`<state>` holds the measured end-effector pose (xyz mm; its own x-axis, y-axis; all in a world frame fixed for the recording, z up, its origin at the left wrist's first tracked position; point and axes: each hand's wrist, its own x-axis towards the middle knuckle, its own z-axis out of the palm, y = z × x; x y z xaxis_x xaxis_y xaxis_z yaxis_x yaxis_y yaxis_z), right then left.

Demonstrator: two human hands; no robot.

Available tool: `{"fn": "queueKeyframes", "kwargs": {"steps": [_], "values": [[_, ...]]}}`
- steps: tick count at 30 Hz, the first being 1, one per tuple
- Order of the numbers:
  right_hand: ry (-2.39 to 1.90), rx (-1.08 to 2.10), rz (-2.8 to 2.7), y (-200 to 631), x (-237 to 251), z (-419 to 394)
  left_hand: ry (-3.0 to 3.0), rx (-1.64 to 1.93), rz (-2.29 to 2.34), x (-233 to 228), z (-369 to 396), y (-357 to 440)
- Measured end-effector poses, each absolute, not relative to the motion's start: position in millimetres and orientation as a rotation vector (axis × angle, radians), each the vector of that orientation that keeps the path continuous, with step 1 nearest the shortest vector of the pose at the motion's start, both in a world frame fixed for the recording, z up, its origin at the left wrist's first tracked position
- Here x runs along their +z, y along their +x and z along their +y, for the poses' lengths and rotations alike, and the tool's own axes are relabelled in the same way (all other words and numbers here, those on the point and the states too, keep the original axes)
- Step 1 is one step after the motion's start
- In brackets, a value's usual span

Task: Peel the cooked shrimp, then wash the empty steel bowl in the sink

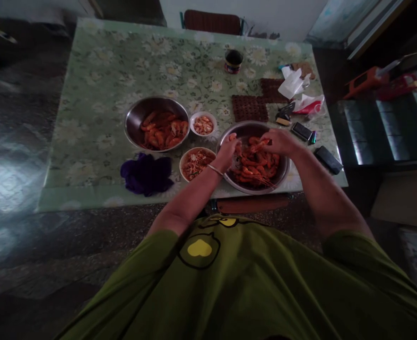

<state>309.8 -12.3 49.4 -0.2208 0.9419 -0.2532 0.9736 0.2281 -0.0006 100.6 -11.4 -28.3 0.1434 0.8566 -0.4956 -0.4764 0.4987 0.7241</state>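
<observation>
Both hands are over a large steel bowl [287, 171] of orange-red cooked shrimp [253, 170]. My right hand [280, 142] comes in from the right rim, its fingers closed on a shrimp [263, 144]. Over the bowl's left side, my left hand [229, 152] has its fingers curled shut; a small orange bit shows at their tips, too small to name. A bowl of shrimp heads and shells [196, 163] stands just left of my left wrist. Behind it is a small white bowl [213, 126] of peeled shrimp [203, 125].
Another steel bowl [132, 123] with whole shrimp stands to the left, a purple cloth [146, 174] before it. Brown woven mats [249, 108], a tin [233, 61], white tissue [291, 84], and two dark objects [301, 131] [328, 159] lie on the flowered tablecloth [98, 94].
</observation>
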Motion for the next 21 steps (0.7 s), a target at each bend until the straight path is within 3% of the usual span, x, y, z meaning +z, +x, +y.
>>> {"fn": "queueKeyframes", "kwargs": {"steps": [4, 8, 14, 21], "values": [[1.698, -0.396, 2.403, 274.9, 60.7, -1.0, 0.486, 0.958, 0.856, -24.3, -16.7, 112.4], [1.865, -0.529, 2.474, 270.7, 32.7, 20.6, 0.425, 0.959, 0.828, -26.8, -19.6, 109.2], [2.11, -0.163, 2.034, 310.8, -22.3, 29.8, 0.288, 0.974, 0.911, -28.8, -19.7, 88.1], [2.19, -0.07, 1.809, 295.4, -54.7, 27.9, 0.228, 0.97, 0.923, -29.4, -25.7, 83.2]]}}
